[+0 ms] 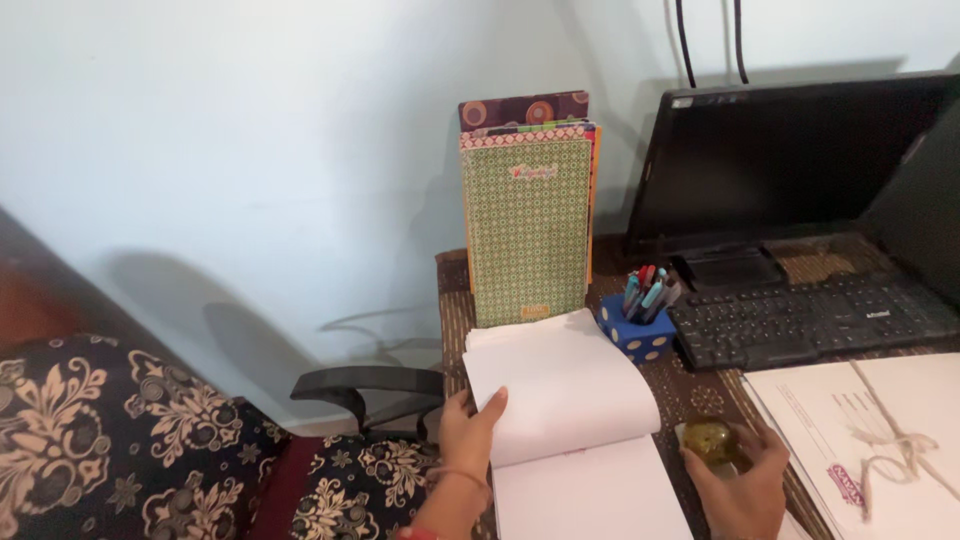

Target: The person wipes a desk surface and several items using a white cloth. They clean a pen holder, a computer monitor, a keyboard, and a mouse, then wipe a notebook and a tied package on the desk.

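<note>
A white paper pad (pixel 590 490) lies at the table's near left edge, its top sheets (pixel 560 390) folded up and back. My left hand (pixel 470 440) holds those lifted sheets by their left edge, thumb on the paper. My right hand (pixel 735 480) rests on the table to the right of the pad. Its fingers are curled around a small round olive-green object (pixel 710 437) that sits on a pale pad.
Patterned green folders (pixel 528 225) stand upright against the wall. A blue dotted pen holder (pixel 637 325), a black keyboard (pixel 810 318) and a dark monitor (pixel 790 160) sit behind. A string-tied paper file (pixel 870 440) lies right. A black chair arm (pixel 365 385) and floral cushions (pixel 120 440) are left.
</note>
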